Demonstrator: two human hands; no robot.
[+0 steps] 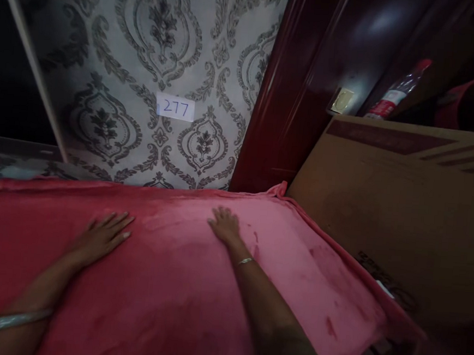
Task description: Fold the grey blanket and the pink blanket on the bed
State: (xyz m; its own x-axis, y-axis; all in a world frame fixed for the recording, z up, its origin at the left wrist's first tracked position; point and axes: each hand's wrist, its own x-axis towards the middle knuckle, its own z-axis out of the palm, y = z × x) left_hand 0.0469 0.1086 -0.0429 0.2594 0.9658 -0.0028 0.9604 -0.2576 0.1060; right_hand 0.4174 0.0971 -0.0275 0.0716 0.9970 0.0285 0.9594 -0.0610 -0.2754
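Note:
A pinkish-red plush cloth (171,282) is spread over a broad flat surface in front of me, with lighter and darker patches in its pile. On its left part lies my left hand (100,237), palm down with fingers stretched out; a pale bangle circles that wrist. My right hand (225,226) rests flat near the cloth's far edge, fingers spread, and a thin bracelet shows on its wrist. Neither hand holds anything. Along the far side the cloth's edge is bunched up, with a small raised fold at the far right corner.
A large cardboard box (382,205) stands along the right side. Behind it are a plastic bottle with a red cap (395,94) and a dark red round object (456,102). Patterned wallpaper bears a paper marked 277 (176,107). A dark screen-like panel (15,72) is at left.

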